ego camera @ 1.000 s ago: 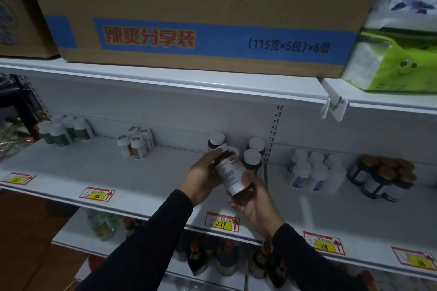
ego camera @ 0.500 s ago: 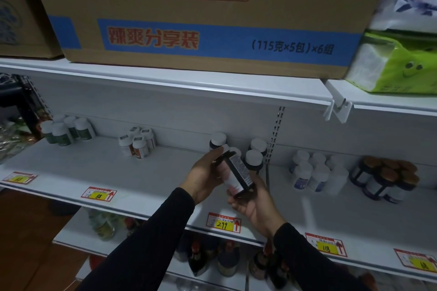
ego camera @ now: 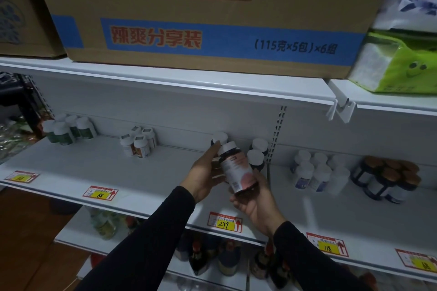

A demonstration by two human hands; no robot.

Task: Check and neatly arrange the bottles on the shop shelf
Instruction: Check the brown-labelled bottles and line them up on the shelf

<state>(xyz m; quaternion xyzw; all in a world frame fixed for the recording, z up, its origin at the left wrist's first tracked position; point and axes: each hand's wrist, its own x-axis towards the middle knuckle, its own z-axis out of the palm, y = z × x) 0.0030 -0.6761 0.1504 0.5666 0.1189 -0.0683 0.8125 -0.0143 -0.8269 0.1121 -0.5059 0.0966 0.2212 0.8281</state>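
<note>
Dark brown plastic bottle with white cap and pale label [ego camera: 236, 171] held up in front of the white metal shelf [ego camera: 146, 172], tilted, cap leaning back-left. Left hand [ego camera: 204, 176] grips its upper side, fingers curled round near the cap. Right hand [ego camera: 254, 201] cups the base from below, thumb on the label. Three white-capped dark bottles [ego camera: 256, 153] stand just behind the held bottle. Yellow price tag "299" [ego camera: 224, 222] on the shelf edge below it.
</note>
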